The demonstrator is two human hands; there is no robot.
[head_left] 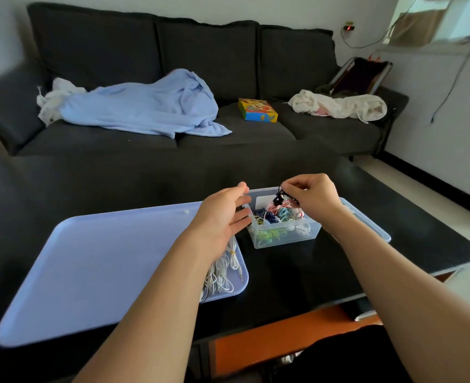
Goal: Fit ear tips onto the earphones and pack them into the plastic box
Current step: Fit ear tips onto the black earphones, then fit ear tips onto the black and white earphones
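Observation:
A clear plastic box (283, 239) sits on the black table and holds several coiled earphones in green, blue, pink and white. My right hand (314, 196) is above the box and pinches a bundled black earphone (279, 197) between fingertips and thumb. My left hand (222, 214) hovers at the box's left edge with fingers spread and relaxed, holding nothing. A pile of white earphones (222, 275) lies in the near right corner of a lilac tray (90, 258), partly hidden by my left forearm.
The box's lid (372, 225) lies behind and right of the box, under my right forearm. A dark sofa (228, 64) with a blue blanket (145, 106) and a colourful carton (257, 109) stands beyond the table. The table's front edge (311, 305) is near me.

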